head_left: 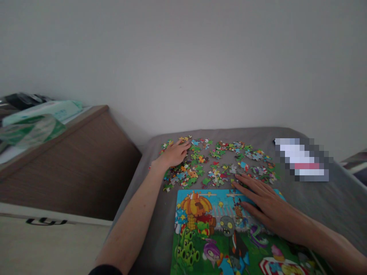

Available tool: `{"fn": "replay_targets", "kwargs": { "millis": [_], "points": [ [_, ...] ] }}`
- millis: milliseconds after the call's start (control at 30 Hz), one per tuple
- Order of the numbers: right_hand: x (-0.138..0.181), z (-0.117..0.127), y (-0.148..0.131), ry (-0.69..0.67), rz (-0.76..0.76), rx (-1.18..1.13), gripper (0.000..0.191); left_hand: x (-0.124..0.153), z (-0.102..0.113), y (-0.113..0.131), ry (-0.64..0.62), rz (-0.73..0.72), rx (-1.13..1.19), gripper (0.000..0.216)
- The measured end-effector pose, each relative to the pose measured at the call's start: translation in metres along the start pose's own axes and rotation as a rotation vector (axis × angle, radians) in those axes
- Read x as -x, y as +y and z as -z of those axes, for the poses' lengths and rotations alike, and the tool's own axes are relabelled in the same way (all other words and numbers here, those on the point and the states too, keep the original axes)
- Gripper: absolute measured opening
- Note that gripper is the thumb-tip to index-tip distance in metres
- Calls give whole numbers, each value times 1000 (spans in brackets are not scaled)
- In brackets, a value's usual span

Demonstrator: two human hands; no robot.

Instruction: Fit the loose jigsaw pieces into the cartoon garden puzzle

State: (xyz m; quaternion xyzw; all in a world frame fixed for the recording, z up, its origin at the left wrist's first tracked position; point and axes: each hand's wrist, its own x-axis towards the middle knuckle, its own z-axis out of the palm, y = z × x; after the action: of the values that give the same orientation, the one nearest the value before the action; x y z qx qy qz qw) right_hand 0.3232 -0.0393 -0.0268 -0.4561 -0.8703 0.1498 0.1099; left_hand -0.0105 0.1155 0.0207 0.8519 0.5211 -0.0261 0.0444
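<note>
Many loose colourful puzzle pieces [218, 160] lie scattered on a grey surface [149, 214]. In front of them lies a cartoon puzzle board [212, 236] with a pumpkin and plants. My left hand [174, 152] reaches out flat onto the left end of the scattered pieces, fingers stretched and pointing right. My right hand [266, 204] lies flat, fingers spread, on the board's upper right corner, its fingertips touching the nearest loose pieces. Neither hand holds anything I can see.
A brown wooden cabinet [71, 164] stands to the left, with green-and-white plastic packets [34, 122] on top. A blurred-out object [302, 160] lies on the grey surface at the right. A plain white wall rises behind.
</note>
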Motion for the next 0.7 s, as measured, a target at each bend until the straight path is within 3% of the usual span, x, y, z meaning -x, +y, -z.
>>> {"fn": "replay_targets", "kwargs": {
  "millis": [333,433,600,700],
  "points": [
    [-2,5,-4,-27,-11,-10,58,9,9,-15,-52,98,-54,41],
    [-2,6,-4,-11,-3,-23,56,9,11,-16,16,75,-29,37],
    [-1,4,-3,-16,-21,-25,57,3,6,-1,219,64,20,47],
    [-1,5,-4,-4,-29,-25,55,0,1,13,171,-61,16,48]
  ]
}}
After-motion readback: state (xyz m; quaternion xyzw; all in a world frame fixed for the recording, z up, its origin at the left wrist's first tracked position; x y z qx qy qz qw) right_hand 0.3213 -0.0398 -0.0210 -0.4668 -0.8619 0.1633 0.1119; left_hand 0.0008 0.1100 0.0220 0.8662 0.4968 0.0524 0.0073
